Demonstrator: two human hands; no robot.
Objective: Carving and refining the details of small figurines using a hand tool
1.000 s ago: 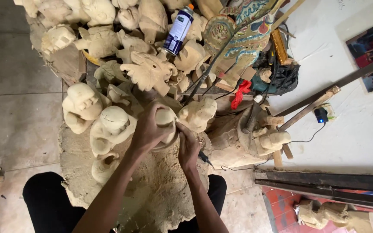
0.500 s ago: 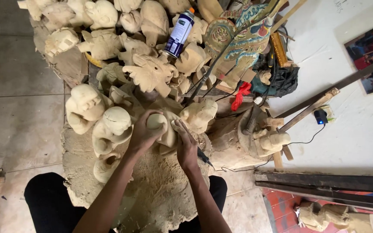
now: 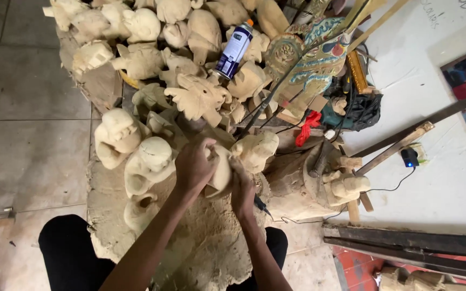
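Both hands meet at centre on one pale wooden carving [image 3: 221, 171], held over a sawdust-covered cloth [image 3: 200, 253] across the lap. Left hand [image 3: 194, 166] curled closed over the carving's left side, fingers wrapped round it. Right hand [image 3: 242, 188] closed against its right lower edge; a thin dark tool [image 3: 261, 205] sticks out below the fist, probably gripped there, though the grip is hidden. Just left of the hands, a rounded unfinished head carving [image 3: 149, 161]; another [image 3: 115, 136] further left. Just right, a blocky carved figure [image 3: 255, 150]. Far side: heap of similar pale carvings [image 3: 198, 99], a blue-and-white spray can [image 3: 234, 49] lying on top. Painted shadow puppet [image 3: 319, 54] far right. Tiled floor [image 3: 22, 108] on the left.
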